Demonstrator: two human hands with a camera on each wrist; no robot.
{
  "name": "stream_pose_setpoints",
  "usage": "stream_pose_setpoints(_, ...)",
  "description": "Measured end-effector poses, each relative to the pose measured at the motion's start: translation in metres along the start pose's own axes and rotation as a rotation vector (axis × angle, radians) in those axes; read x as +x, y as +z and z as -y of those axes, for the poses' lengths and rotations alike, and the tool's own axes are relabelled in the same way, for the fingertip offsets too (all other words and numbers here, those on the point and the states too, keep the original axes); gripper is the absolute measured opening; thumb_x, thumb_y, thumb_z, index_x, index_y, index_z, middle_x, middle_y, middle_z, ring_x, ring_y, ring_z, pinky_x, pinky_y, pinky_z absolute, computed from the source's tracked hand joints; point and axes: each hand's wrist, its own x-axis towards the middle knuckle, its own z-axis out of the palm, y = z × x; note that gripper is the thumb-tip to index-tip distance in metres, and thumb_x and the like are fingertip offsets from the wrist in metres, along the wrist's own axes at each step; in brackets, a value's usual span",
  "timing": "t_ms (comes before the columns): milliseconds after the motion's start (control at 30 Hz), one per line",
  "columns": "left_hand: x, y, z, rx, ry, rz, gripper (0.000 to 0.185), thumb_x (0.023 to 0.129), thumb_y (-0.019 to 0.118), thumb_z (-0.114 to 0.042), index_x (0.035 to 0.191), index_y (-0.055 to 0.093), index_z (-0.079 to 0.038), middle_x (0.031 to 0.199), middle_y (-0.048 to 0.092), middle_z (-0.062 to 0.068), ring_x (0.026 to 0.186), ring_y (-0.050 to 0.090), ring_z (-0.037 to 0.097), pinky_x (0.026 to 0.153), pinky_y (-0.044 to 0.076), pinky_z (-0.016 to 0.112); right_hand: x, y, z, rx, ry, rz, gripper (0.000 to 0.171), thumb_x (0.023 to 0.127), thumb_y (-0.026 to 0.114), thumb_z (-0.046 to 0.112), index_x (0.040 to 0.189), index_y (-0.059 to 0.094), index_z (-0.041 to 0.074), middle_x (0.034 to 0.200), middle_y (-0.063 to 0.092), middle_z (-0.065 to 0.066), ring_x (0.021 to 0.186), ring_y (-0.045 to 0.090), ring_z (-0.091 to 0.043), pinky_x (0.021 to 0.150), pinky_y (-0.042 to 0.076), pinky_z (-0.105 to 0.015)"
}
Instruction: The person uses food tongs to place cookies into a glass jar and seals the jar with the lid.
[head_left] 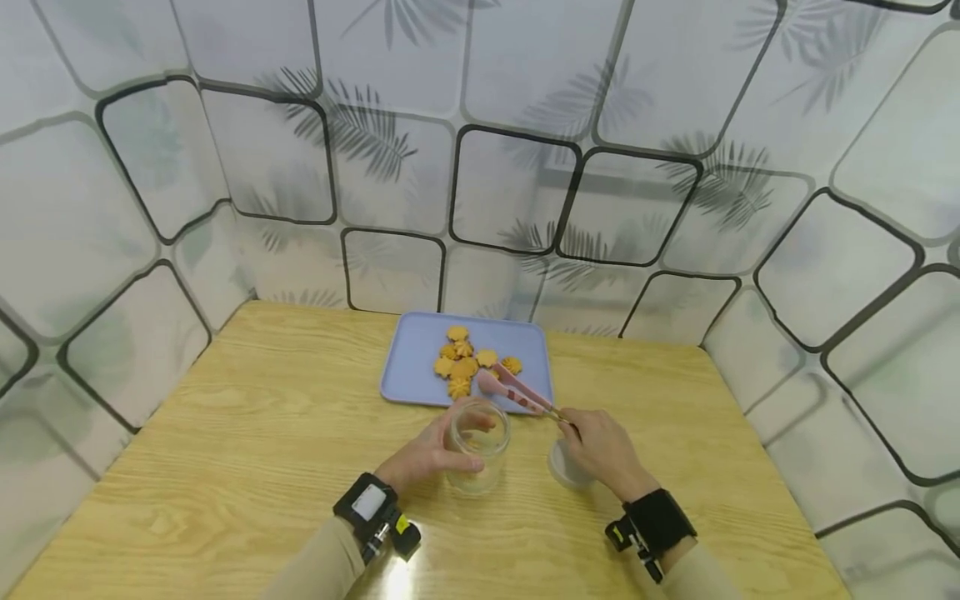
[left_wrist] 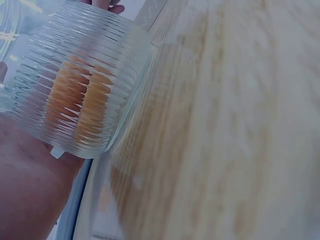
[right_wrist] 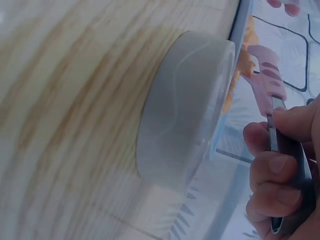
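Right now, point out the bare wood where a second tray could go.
The broad bare stretch of table left of the blue tray and glass jar is free. Another lies right of the tray, toward the table's right edge. Crowded: the middle, where left hand, right hand, pink tongs and lid cluster.

A round see-through lid (head_left: 566,467) (right_wrist: 185,110) lay flat on the table (head_left: 225,433) (left_wrist: 240,125) (right_wrist: 75,75), just under the right fingers (head_left: 577,429) (right_wrist: 270,165) and a bit nearer the person. It was not touching them. A light blue tray (head_left: 420,350) (right_wrist: 242,20) sat past the fingertips, at the far side of the table. The table was pale wood with wavy lines in it. All around, beyond the fingers, stood a white wall (head_left: 525,125) (right_wrist: 295,55) with dark rounded squares and grey leaf shapes on it.
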Motion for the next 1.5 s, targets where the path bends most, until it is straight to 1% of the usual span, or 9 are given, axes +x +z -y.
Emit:
stream_pose_setpoints(133,0.000,-0.001,0.000,0.007,-0.011,0.002,0.085,0.087,0.077,-0.018,0.157,0.029,-0.016,0.150,0.044,0.026,0.140,0.040,0.039,0.106,0.044,0.048,-0.006,-0.006,0.000,0.011,-0.026,-0.021,0.008,0.096,0.068,0.007,0.089,0.071,0.008,0.069,0.059,0.004,0.056,0.040,-0.006,0.053,0.032,-0.022)
stream_pose_setpoints(333,-0.001,-0.002,-0.001,0.016,-0.021,-0.001,0.082,0.088,0.075,-0.019,0.157,0.030,-0.017,0.149,0.046,0.023,0.140,0.039,0.040,0.106,0.045,0.048,-0.021,-0.018,0.004,0.053,-0.038,-0.036,0.008,0.095,0.068,0.006,0.088,0.068,0.008,0.065,0.051,0.006,0.054,0.031,-0.001,0.051,0.027,-0.021)
stream_pose_setpoints(467,-0.002,-0.002,0.000,0.051,-0.016,-0.012,0.078,0.090,0.074,-0.021,0.156,0.033,-0.020,0.147,0.048,0.020,0.139,0.042,0.037,0.108,0.042,0.051,-0.034,-0.027,0.008,0.140,-0.038,-0.086,0.007,0.095,0.068,0.005,0.098,0.074,0.005,0.071,0.065,0.001,0.057,0.045,0.001,0.053,0.036,-0.019)
stream_pose_setpoints(600,0.000,-0.001,0.003,0.059,-0.001,-0.012,0.075,0.089,0.074,-0.021,0.154,0.035,-0.020,0.146,0.050,0.020,0.138,0.044,0.036,0.110,0.038,0.054,-0.048,-0.037,0.013,0.270,-0.034,-0.131,0.024,0.095,0.068,0.002,0.118,0.074,-0.002,0.081,0.075,-0.006,0.063,0.059,-0.002,0.054,0.045,-0.021)
stream_pose_setpoints(833,-0.001,0.001,0.002,0.019,-0.037,-0.015,0.077,0.088,0.075,-0.019,0.154,0.035,-0.019,0.147,0.049,0.023,0.138,0.043,0.040,0.107,0.042,0.047,-0.067,-0.051,0.027,0.375,-0.122,-0.182,0.024,0.094,0.066,-0.004,0.116,0.074,0.002,0.076,0.068,0.009,0.053,0.042,0.007,0.044,0.036,-0.015)
stream_pose_setpoints(967,-0.002,0.001,-0.001,-0.005,-0.077,-0.020,0.082,0.088,0.076,-0.019,0.157,0.030,-0.019,0.150,0.045,0.021,0.137,0.044,0.044,0.109,0.042,0.051,-0.075,-0.054,0.037,0.419,-0.192,-0.170,0.027,0.092,0.066,-0.007,0.115,0.074,0.005,0.074,0.063,0.013,0.052,0.039,0.008,0.044,0.034,-0.011)
stream_pose_setpoints(1100,-0.003,0.000,-0.002,0.016,-0.106,-0.053,0.088,0.087,0.078,-0.022,0.159,0.027,-0.021,0.160,0.033,0.016,0.141,0.039,0.038,0.117,0.028,0.061,-0.080,-0.054,0.044,0.443,-0.223,-0.145,0.027,0.092,0.066,-0.008,0.113,0.073,0.009,0.076,0.064,0.011,0.056,0.044,0.007,0.047,0.038,-0.011)
stream_pose_setpoints(1367,-0.003,-0.001,-0.003,0.022,-0.097,-0.045,0.097,0.087,0.079,-0.024,0.162,0.020,-0.010,0.143,0.048,0.019,0.123,0.052,0.024,0.117,0.029,0.060,-0.084,-0.050,0.048,0.454,-0.195,-0.110,0.027,0.093,0.067,-0.004,0.115,0.074,0.010,0.071,0.057,0.014,0.055,0.041,0.009,0.045,0.037,-0.011)
stream_pose_setpoints(1500,-0.003,-0.001,-0.003,0.002,-0.092,-0.041,0.098,0.086,0.079,-0.024,0.162,0.019,-0.008,0.148,0.045,0.018,0.127,0.050,0.024,0.119,0.026,0.060,-0.085,-0.049,0.048,0.445,-0.185,-0.103,0.023,0.093,0.068,-0.004,0.113,0.074,0.005,0.069,0.055,0.016,0.053,0.037,0.010,0.043,0.034,-0.011)
